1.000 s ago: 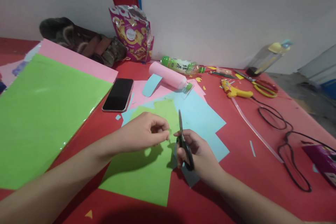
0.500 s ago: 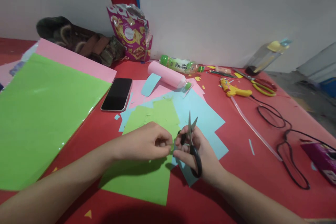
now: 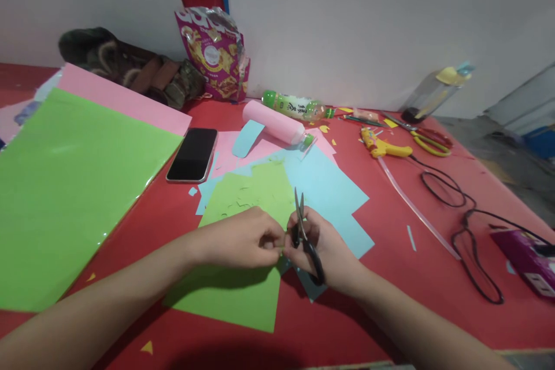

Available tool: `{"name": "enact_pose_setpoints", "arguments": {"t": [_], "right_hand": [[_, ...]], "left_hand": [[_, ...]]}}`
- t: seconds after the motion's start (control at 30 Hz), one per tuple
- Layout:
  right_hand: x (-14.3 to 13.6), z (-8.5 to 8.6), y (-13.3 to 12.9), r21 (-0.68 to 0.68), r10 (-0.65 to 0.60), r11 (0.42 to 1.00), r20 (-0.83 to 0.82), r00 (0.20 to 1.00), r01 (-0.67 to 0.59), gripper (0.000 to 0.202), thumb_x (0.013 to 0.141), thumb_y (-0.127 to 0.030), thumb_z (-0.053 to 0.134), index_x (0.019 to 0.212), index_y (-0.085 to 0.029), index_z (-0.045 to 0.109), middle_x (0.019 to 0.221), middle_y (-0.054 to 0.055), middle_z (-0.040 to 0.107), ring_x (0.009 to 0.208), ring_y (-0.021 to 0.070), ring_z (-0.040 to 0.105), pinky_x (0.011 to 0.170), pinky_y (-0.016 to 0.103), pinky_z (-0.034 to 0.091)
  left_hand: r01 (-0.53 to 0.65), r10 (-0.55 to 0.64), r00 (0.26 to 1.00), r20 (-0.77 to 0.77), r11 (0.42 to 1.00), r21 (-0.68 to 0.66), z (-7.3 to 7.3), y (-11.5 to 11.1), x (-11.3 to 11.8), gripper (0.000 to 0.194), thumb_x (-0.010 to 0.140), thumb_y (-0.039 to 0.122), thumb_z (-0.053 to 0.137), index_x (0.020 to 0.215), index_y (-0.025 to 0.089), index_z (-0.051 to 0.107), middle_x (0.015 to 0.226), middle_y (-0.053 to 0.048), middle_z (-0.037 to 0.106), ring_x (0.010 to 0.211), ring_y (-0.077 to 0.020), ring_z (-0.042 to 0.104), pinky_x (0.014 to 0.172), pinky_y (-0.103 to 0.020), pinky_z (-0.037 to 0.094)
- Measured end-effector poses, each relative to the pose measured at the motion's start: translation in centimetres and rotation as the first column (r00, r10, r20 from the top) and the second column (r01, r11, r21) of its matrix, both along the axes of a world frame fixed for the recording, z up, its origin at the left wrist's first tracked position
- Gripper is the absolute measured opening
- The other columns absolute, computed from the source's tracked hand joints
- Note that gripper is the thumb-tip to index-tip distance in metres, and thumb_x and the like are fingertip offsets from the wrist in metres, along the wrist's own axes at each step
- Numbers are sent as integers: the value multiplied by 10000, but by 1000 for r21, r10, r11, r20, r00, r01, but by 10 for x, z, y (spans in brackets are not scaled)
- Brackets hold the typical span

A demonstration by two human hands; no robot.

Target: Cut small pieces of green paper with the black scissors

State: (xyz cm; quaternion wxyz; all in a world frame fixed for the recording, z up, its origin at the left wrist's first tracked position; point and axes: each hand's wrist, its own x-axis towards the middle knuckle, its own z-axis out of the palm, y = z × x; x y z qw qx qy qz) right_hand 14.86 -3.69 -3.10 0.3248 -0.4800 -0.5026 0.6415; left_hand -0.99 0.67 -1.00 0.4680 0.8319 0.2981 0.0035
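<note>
My right hand [image 3: 327, 248] is wrapped around black-handled scissors [image 3: 300, 219], whose blades point up and away from me, slightly apart. My left hand [image 3: 255, 238] is closed in a pinch, its fingertips meeting those of my right hand. A sliver of green paper [image 3: 281, 250] shows at the fingertips, mostly hidden by them. Below both hands lies a cut green sheet [image 3: 234, 295] with thin green clippings [image 3: 243, 199] scattered on it. Light blue sheets [image 3: 325, 185] spread out under and beside it.
A phone [image 3: 192, 156], a pink-wrapped bottle [image 3: 275, 123] and a green-labelled bottle [image 3: 295, 105] lie beyond my hands. On the right are a yellow glue gun [image 3: 385, 145], its black cord and yellow-red scissors [image 3: 433, 141]. A large green sheet [image 3: 87, 185] covers the left; a snack bag [image 3: 214, 58] stands behind.
My right hand has moved left against my left fingertips, and the scissors have turned, their blades now closer together. The view has shifted slightly.
</note>
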Motion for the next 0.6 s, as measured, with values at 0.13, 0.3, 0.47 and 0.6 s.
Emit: {"name": "enact_pose_setpoints", "arguments": {"t": [0.13, 0.3, 0.47, 0.6], "right_hand": [[1, -1, 2, 13, -28, 1000, -24, 999, 28, 317, 562, -47, 599, 754, -203, 401, 560, -80, 494, 473, 61, 416, 480, 208, 330], [3, -5, 7, -32, -143, 990, -174, 974, 140, 293, 585, -96, 601, 760, -198, 390, 548, -85, 524, 437, 41, 409, 436, 173, 298], [4, -10, 9, -126, -269, 962, -290, 919, 242, 337, 579, -136, 626, 791, -214, 375, 549, -105, 527, 364, 22, 372, 378, 154, 278], [3, -9, 9, -120, -331, 943, -291, 898, 309, 339, 572, -138, 639, 777, -214, 380, 520, -113, 513, 357, 21, 368, 370, 145, 272]], "left_hand": [[-33, 33, 999, 5, 999, 28, -1, 0, 0, 160, 659, 161, 375, 506, 143, 420, 471, 48, 326, 442, -64, 283, 429, -185, 211], [-101, 101, 994, 44, 995, 16, 4, 4, -1, 141, 652, 147, 394, 551, 140, 492, 495, 35, 417, 479, -74, 376, 476, -173, 287], [-205, 204, 975, 85, 979, 5, 2, 5, 0, 151, 698, 188, 400, 634, 138, 527, 533, 23, 482, 493, -83, 431, 489, -176, 329], [-273, 275, 950, 149, 961, -37, -6, 0, 6, 127, 705, 175, 415, 720, 137, 535, 544, 29, 493, 504, -87, 452, 510, -184, 360]]}}
